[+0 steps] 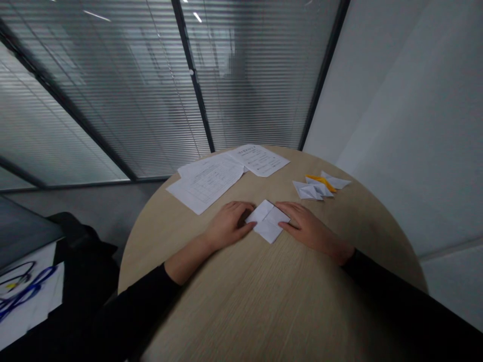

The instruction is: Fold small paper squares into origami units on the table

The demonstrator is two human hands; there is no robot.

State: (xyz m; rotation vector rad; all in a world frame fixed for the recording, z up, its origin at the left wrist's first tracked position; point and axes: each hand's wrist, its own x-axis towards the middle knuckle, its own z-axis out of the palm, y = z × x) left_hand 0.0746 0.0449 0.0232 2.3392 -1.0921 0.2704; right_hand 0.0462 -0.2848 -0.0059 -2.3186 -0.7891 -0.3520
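Right at mid-table, a white folded paper point(268, 221) is framed between two hands, laid as a diamond with one corner pointed toward the wearer. Its left corner is met by the left hand point(228, 223), half open, fingers curled, a gap shown between thumb and forefinger; the paper's edge is touched by the thumb. Over on the other side, the right corner is bracketed by the right hand point(307, 225), also half open, its forefinger stretched along the upper edge and its thumb set lower, by the paper. Whether the sheet is truly pinched by either hand cannot be told. Folded seams are seen across its top. Beyond the left hand, printed sheets point(217, 177) are spread, overlapping, on the round table point(241, 301). Past the right hand, white folded pieces point(312, 190) are bunched with a yellow folded piece point(321, 182), well apart from the diamond.
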